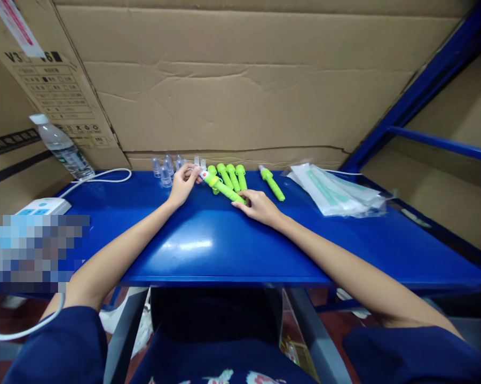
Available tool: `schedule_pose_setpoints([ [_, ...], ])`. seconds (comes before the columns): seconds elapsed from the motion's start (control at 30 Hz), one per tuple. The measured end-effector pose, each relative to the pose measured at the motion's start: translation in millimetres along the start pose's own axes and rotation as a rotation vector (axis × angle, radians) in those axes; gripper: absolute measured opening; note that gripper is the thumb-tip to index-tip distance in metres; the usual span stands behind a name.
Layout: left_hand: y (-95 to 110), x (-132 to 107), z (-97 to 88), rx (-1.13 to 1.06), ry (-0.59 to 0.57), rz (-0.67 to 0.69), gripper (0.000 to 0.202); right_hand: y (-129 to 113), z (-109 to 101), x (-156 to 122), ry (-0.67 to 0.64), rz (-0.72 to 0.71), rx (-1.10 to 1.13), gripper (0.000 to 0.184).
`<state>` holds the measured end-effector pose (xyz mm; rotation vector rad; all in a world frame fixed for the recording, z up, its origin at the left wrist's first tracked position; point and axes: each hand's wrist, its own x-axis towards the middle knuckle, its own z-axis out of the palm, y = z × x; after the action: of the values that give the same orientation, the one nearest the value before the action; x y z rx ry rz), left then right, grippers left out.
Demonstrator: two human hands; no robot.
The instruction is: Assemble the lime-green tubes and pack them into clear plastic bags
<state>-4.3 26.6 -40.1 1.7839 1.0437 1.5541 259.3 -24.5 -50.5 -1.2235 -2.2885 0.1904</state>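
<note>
I have both hands at the middle of the table, meeting on one bright green stick that slants from far left to near right, just above the blue surface. My left hand is closed at its far end, thumb and fingers pinching beside a whitish head with a red dot; the fingers hide part of that end. My right hand grips the near end lightly between thumb and curled fingers. The stick's shaft is slim, round and smooth-looking, with a yellow band below the head.

Just beyond it I see a cluster of matching green sticks lying close together, and to their right a single green stick with a clear tip. Far left of these, transparent tapered caps stand in a loose group, hard and glassy in look.

On the right, thin, crinkled plastic bags lie in a flat pile. The glossy painted table mirrors a white glare, against a creased, matte cardboard wall. A clear ribbed bottle leans at far left, near a boxy white power strip.
</note>
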Motion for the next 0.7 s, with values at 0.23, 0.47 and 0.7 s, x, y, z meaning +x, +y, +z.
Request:
schedule_pose_setpoints([
  [0.23,3,-2,5.9,-0.008,-0.015,0.054,0.063,-20,9,-9,-0.09,0.038,0.35,0.038],
  [0.47,-1,-1,18.9,-0.074,0.026,0.002,0.064,-33,15,-10,-0.209,0.107,0.612,0.054],
  [0.7,3,-2,14.5,-0.095,-0.015,0.02,0.051,-33,13,-10,-0.241,0.138,0.661,0.054],
])
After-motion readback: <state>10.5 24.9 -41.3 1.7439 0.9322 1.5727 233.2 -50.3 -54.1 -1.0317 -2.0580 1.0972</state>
